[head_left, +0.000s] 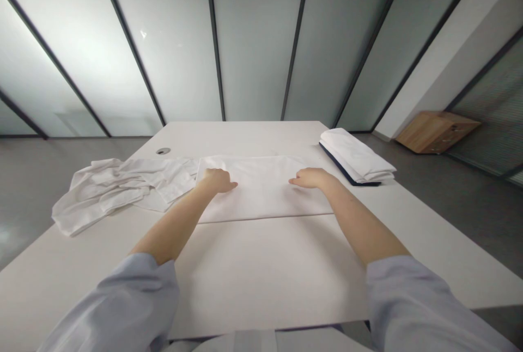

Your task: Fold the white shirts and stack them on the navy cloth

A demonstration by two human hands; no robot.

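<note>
While wht cloth [261,199] flat, L/R hands [218,180] [312,177] over

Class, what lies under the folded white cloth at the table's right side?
Under the folded white cloth, a dark layer shows along its left and near edges; the rest is covered.

table [269,273] | flat white cloth [261,196] | crumpled white fabric [108,188] | folded stack [355,155]
</note>
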